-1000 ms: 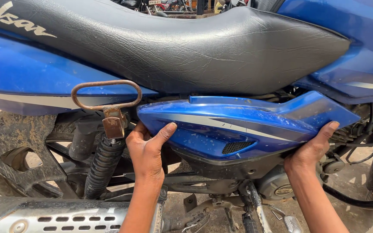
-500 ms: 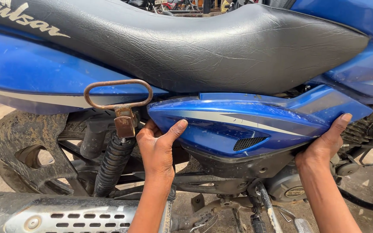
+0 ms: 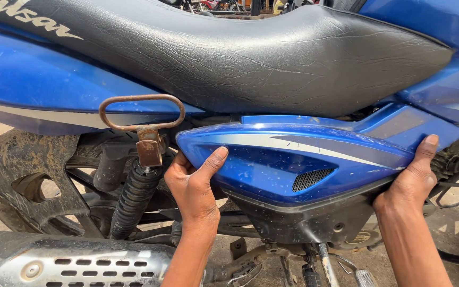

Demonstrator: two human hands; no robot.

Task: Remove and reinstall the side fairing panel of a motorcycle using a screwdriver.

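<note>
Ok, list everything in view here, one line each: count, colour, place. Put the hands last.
side panel: one, blue with grey stripe and mesh vent, under the seat, centre
seat: one, black, cracked, across the top
rear body panel: one, blue, upper left
fuel tank: one, blue, upper right
grab loop: one, rusty brown, left of the side panel
shock absorber: one, black spring, below the loop
rear wheel: one, muddy black, lower left
exhaust: one, silver perforated guard, bottom left
left hand: gripping the side panel's rear end
right hand: gripping the side panel's front end
</note>
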